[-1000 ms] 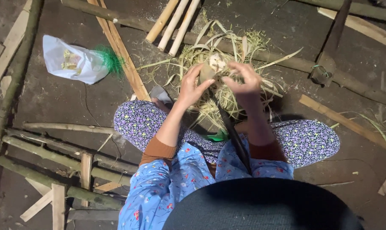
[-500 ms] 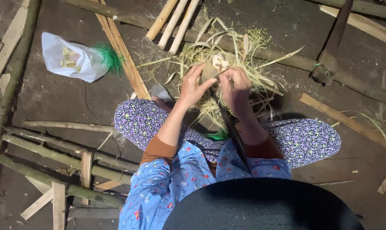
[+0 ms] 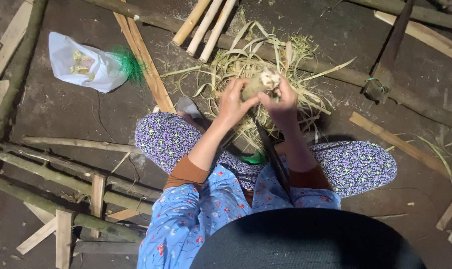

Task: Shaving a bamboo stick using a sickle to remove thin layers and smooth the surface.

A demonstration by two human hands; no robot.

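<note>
Both hands, left hand [image 3: 232, 103] and right hand [image 3: 283, 103], close around a pale husked shoot [image 3: 260, 82], seemingly mid-peel. Next, fingers must catch another husk edge above the strip pile [image 3: 246, 60].

poles [image 3: 204, 26]: smooth pale wood | bag [image 3: 86, 62]: glossy plastic | trousers [image 3: 176, 139]: printed cloth

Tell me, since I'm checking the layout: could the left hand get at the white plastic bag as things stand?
Probably not right away: the left hand grips the pale bundle, and the white plastic bag lies well off to the left, beyond a wooden slat.
</note>
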